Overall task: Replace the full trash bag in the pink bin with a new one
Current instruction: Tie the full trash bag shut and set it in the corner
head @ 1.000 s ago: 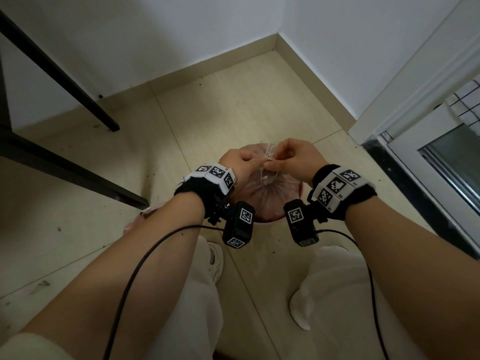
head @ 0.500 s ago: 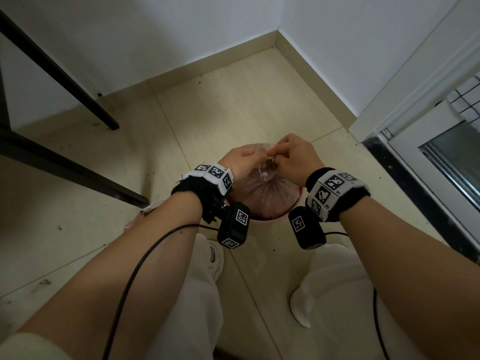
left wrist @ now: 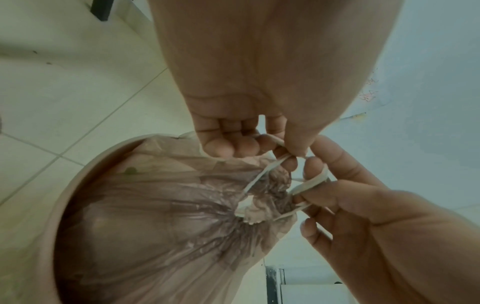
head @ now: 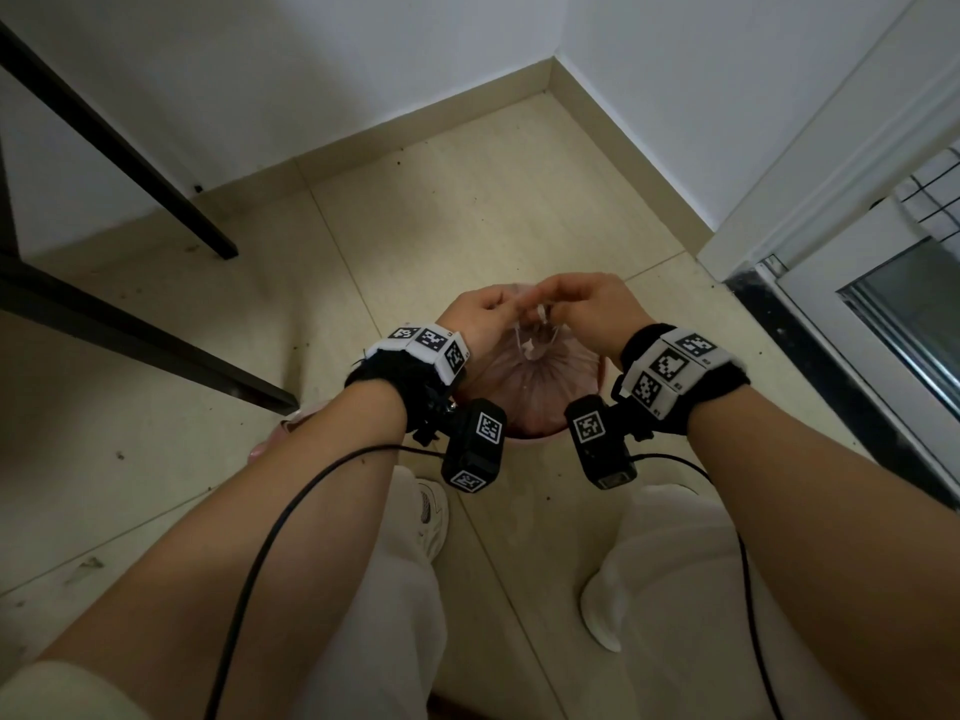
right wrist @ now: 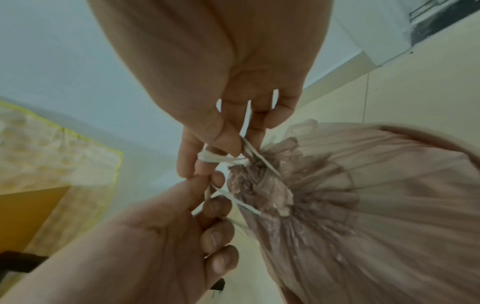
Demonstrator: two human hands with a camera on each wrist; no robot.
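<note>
A full translucent pink trash bag sits in the pink bin on the floor between my feet. Its mouth is gathered tight by white drawstrings. My left hand pinches one drawstring just above the gathered neck. My right hand has a drawstring loop wound round a finger and pinched by the thumb. Both hands meet directly above the bag's neck.
A black table leg and a black floor bar stand to the left. White walls meet in a corner behind the bin. A white door frame and glass door are on the right. My white shoes flank the bin.
Both hands have kept working the drawstrings above the bag's neck, shifting slightly away from me; the right wrist has dropped and turned.
</note>
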